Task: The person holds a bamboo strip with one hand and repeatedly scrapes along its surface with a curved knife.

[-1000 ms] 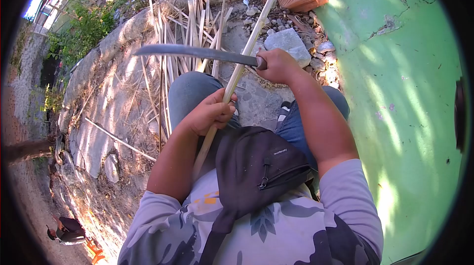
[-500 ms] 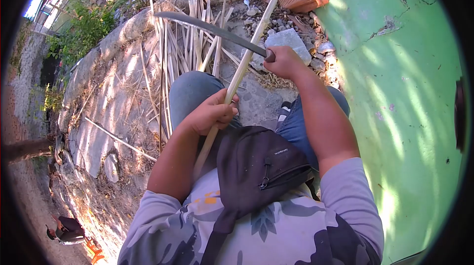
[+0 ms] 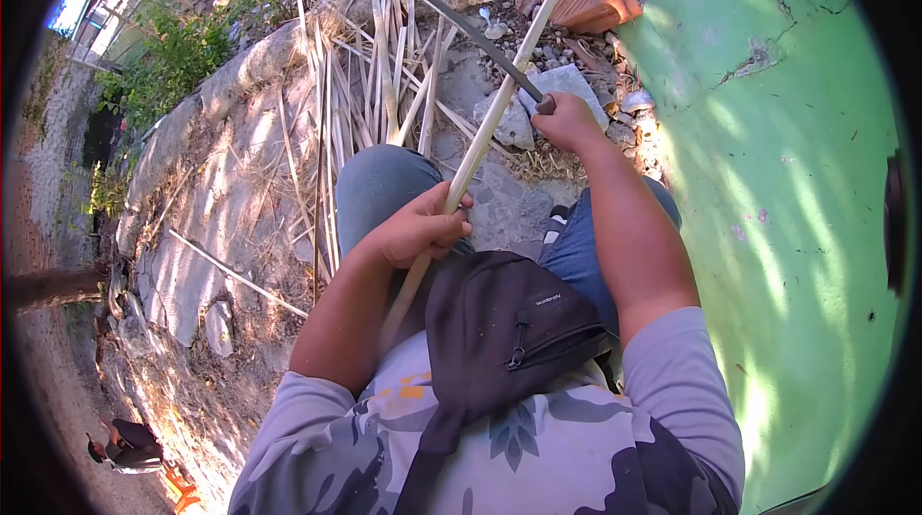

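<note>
My left hand (image 3: pixel 423 225) is closed round a long pale strip (image 3: pixel 488 128) that slants from my lap up to the right. In my right hand (image 3: pixel 567 121) is the dark handle of a long machete (image 3: pixel 468 28). Its blade points up and to the left and crosses the strip in its upper part; whether it touches the strip I cannot tell. Beyond my left knee lies a loose pile of pale strips (image 3: pixel 384 83) on the ground.
An orange-red brick (image 3: pixel 592 1) and a pale stone block (image 3: pixel 573 91) lie beyond my right hand. Green floor (image 3: pixel 788 179) spans the right side. A single thin strip (image 3: pixel 235 273) lies at left. At lower left is another person (image 3: pixel 133 446).
My right hand has moved up and to the right, and the machete's blade now points more steeply upward. The strip has shifted slightly, and my left hand still holds it.
</note>
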`<state>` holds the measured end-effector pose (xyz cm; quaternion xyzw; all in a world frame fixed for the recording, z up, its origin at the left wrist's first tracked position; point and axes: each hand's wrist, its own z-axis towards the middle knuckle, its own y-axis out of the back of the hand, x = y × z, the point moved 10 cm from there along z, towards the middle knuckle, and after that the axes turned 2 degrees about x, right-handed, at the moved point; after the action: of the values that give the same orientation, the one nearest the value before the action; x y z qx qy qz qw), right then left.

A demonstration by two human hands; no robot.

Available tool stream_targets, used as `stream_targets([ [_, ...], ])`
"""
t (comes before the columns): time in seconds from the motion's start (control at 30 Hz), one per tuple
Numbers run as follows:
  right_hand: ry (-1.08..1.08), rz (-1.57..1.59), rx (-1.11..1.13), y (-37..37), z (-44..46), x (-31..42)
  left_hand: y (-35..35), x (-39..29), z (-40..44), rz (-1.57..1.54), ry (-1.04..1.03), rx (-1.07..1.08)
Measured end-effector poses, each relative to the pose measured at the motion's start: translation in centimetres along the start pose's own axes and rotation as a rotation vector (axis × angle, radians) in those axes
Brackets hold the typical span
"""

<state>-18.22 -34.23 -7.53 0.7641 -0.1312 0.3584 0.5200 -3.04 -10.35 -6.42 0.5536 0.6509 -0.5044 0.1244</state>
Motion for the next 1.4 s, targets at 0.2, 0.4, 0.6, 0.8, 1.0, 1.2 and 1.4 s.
stream_targets([
  [0.2,0.269,-0.134,0.084,-0.9,-1.7,4.5,0.3,0.3,0.2,-0.130,0.003,0.054],
  [0.4,0.397,-0.312,0.054,-0.3,-2.8,6.6,0.0,0.0,0.0,-0.102,-0.015,0.070],
  [0.6,0.010,0.124,0.015,-0.1,0.6,-1.2,-0.2,0.0,-0.1,-0.087,-0.005,0.076],
  [0.8,0.229,-0.115,0.069,0.0,-1.2,3.6,0.0,0.2,0.0,-0.188,0.004,0.092],
  [1.0,0.524,-0.381,0.056,-0.7,-4.3,9.0,-0.2,-0.1,0.0,-0.144,-0.005,0.086],
  [1.2,0.109,-0.008,-0.063,1.8,-0.1,0.9,-0.4,0.0,0.4,-0.056,0.005,0.052],
  [1.4,0.108,-0.082,-0.050,2.2,-1.0,2.4,-0.1,-0.1,0.3,-0.117,0.005,0.066],
])
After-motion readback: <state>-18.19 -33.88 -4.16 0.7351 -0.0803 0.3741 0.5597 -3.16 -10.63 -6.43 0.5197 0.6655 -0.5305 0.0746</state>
